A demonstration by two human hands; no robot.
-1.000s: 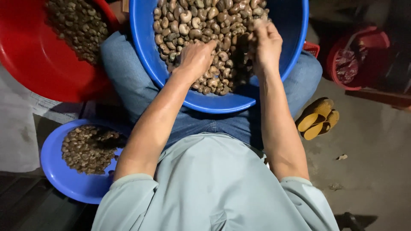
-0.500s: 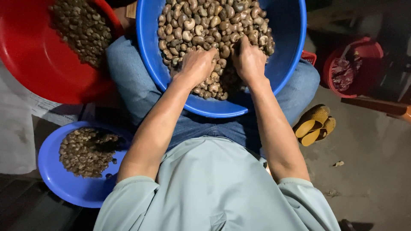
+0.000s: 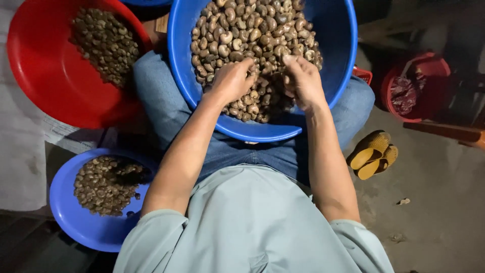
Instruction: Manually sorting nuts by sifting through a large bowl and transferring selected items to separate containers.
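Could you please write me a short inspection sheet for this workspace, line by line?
Surface: concrete floor, bare and stained, with small bits of debris.
Job's things: large blue basin on the person's lap, filled with brown nuts.
Clutter: red basin and small blue basin at the left, each with a pile of nuts; yellow sandals; red basket at the right.
Grippers: left hand and right hand both in the nuts, fingers curled; any grasp is hidden.
Cables: nothing seen.
Surroundings: dim; pale sheet under the left basins.
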